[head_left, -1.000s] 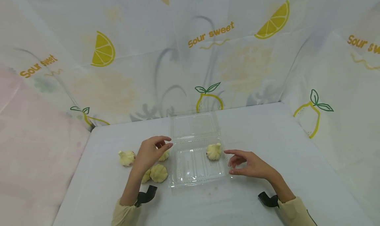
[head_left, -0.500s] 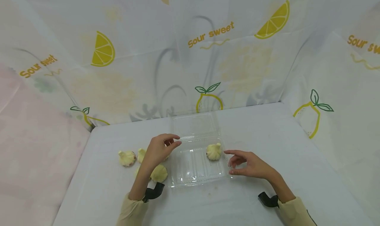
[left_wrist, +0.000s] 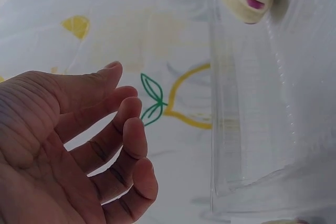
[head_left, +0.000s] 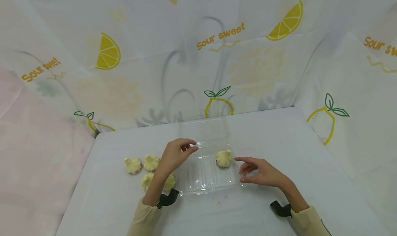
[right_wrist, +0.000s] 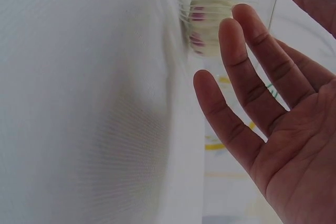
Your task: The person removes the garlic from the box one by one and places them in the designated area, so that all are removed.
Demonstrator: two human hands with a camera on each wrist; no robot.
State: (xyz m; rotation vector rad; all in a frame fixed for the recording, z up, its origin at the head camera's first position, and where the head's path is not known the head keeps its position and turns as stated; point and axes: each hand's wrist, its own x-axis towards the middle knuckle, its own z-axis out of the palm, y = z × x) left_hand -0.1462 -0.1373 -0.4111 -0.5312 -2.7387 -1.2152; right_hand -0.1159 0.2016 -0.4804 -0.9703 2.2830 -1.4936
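Observation:
A clear plastic clamshell box (head_left: pixel 198 182) lies with its lid (head_left: pixel 203 130) folded back. One garlic bulb (head_left: pixel 223 158) sits in its right half. My left hand (head_left: pixel 178 155) hovers over the box's left side, fingers loosely bent. In the left wrist view nothing is between the thumb and fingers (left_wrist: pixel 128 135). My right hand (head_left: pixel 258 172) is beside the box's right edge with relaxed fingers and holds nothing; whether it touches the rim I cannot tell. Past its fingers in the right wrist view, a purple-marked bulb (right_wrist: pixel 205 30) shows through the box wall.
Several garlic bulbs (head_left: pixel 133 165) are grouped on the white table (head_left: pixel 248 212) left of the box, partly behind my left forearm. A lemon-print cloth (head_left: pixel 186 57) hangs behind the table. Black curved pieces (head_left: pixel 169 198) sit at both wrists.
My left hand has moved right, from beside the loose bulbs to over the box's left part, uncovering more of those bulbs. The right hand and the bulb in the box have stayed put.

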